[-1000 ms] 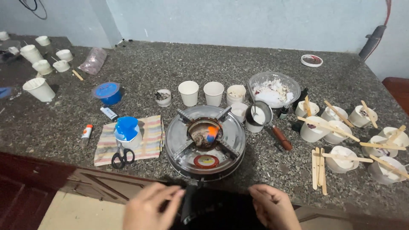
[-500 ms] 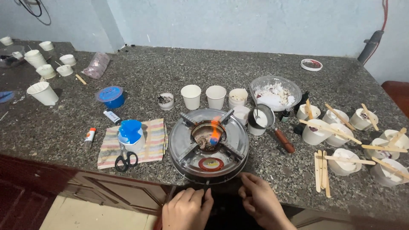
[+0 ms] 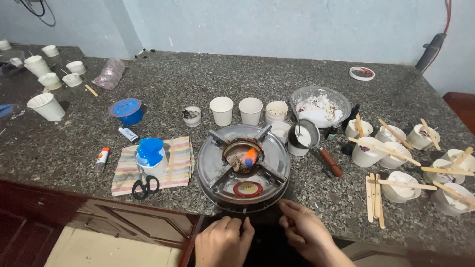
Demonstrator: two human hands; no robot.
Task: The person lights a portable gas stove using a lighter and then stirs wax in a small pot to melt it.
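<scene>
- Silver metal: a round single-burner stove (image 3: 243,168) sits at the near edge of a speckled granite counter (image 3: 277,74), straight ahead of the person and just beyond both hands.
- An orange and blue flame (image 3: 250,156) burns low in the stove's middle cup, a little right of centre. Four pan-support arms cross the round top like an X, so the stove has no long axis of its own.
- The left hand (image 3: 224,242) is at the bottom of the view, fingers curled in with their tips pointing up at the stove's near rim. Whether it grips anything cannot be told.
- The right hand (image 3: 307,232) lies just right of it, fingers bent and reaching left towards the same near rim; its fingertips are about level with the rim, a little nearer the stove than the left hand's.
- The two hands are close together but not touching, with a dark gap between them under the stove's front edge.
- Left of the stove: a striped cloth (image 3: 175,160) carrying a blue-lidded jar (image 3: 150,154) and black scissors (image 3: 144,186).
- Right of the stove: a small metal melting pot with a brown handle (image 3: 316,146), its handle pointing near and right.
- Far right: white cups with wooden sticks laid across them (image 3: 386,153).
- Beyond the stove: a row of empty paper cups (image 3: 235,110).
</scene>
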